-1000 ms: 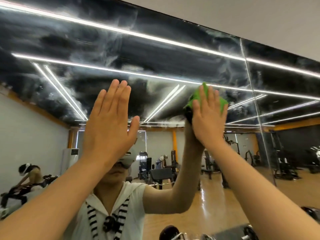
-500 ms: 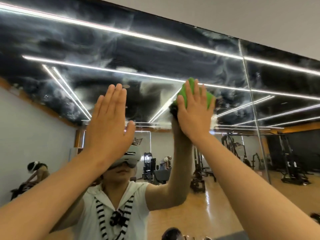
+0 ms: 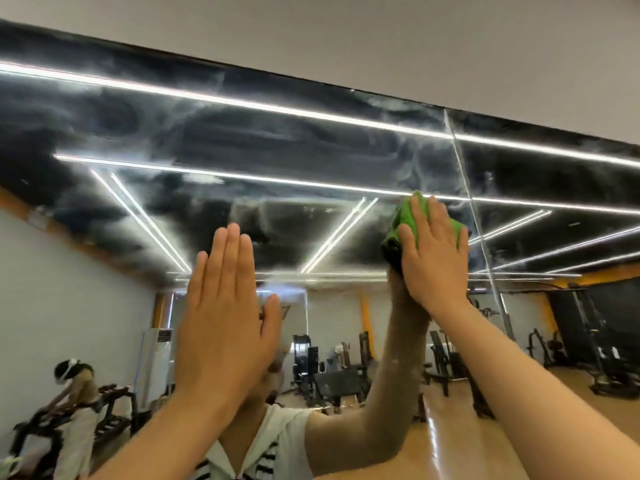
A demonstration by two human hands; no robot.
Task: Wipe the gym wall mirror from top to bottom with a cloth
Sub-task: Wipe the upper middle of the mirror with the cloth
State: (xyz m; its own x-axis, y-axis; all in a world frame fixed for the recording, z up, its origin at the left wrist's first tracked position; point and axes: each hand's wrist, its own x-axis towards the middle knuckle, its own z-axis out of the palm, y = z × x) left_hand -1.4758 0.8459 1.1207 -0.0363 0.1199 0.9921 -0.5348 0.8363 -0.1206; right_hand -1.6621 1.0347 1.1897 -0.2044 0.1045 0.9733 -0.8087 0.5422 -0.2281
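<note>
My right hand lies flat with its fingers straight and close together, and it presses the crumpled bright green cloth against the large wall mirror. The cloth shows above and to the left of my fingers; the rest of it is hidden under my palm. Just to the right of this hand a thin vertical seam separates two mirror panels. Around and above the cloth the glass carries hazy whitish streaks and swirls.

My left hand is raised lower and well to the left of the right one. It is also flat, fingers straight and joined, thumb a little apart, and it holds nothing. I cannot tell if its palm touches the glass.

Beyond the hands, the mirror reflects long white ceiling light strips, my own raised arm below the cloth, and a gym room with dark exercise machines. Far down to the left of my left hand, the reflection shows a person on a machine and a tall white air conditioner. Above the mirror is the plain grey wall.
</note>
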